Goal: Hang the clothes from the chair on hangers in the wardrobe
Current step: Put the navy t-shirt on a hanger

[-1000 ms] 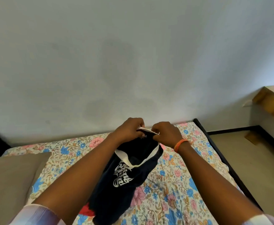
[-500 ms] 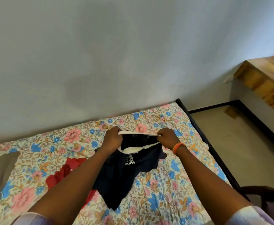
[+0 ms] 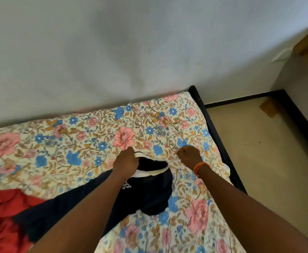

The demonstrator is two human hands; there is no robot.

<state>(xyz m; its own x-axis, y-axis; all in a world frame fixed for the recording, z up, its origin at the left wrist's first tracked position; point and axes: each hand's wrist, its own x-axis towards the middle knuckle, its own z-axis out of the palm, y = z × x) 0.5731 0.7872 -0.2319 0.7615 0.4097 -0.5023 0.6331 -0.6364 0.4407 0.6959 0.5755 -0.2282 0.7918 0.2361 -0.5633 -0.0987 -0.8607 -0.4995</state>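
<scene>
Lying spread on the floral bedsheet, the navy T-shirt has its white-trimmed collar toward the wall and its body running back under the person's forearms. The left hand grips the collar at its left side, fingers curled round the white band. The right hand is off the shirt — a closed fist just beside the collar's right end, resting low over the sheet, and whether anything is pinched in it cannot be told from here (the frame is blurred with motion). An orange band circles the right wrist. A white printed logo peeks out on the shirt's chest beside the left forearm. A red garment lies bunched at the lower left, touching the navy shirt's far end. The bed's black frame runs along the right edge — beyond it, beige floor.
</scene>
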